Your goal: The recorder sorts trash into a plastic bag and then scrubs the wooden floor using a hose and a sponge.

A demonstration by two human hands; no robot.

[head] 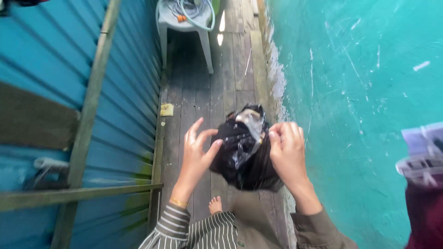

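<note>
Plank walkway (210, 92) runs ahead between corrugated wall (50, 60) on the left and plastered wall (360, 92) on the right. Plastic chair (184, 23) stands at far end of walkway, hose (198, 14) coiled on its seat. Small scrap (166, 109) lies on planks by left wall. Bag (244, 150) held up between left hand (196, 154) and right hand (287, 150), over the planks. Bare foot (215, 205) below bag, on walkway.

Black bag (244, 157): thin, crinkled plastic film, glossy where light strikes. Floor planks (198, 97): weathered, matt, rough grey wood; left-edge wall (46, 50): corrugated painted sheet metal. Chair (184, 23): smooth moulded plastic; right-edge wall (360, 92): scuffed, matt paint.
</note>
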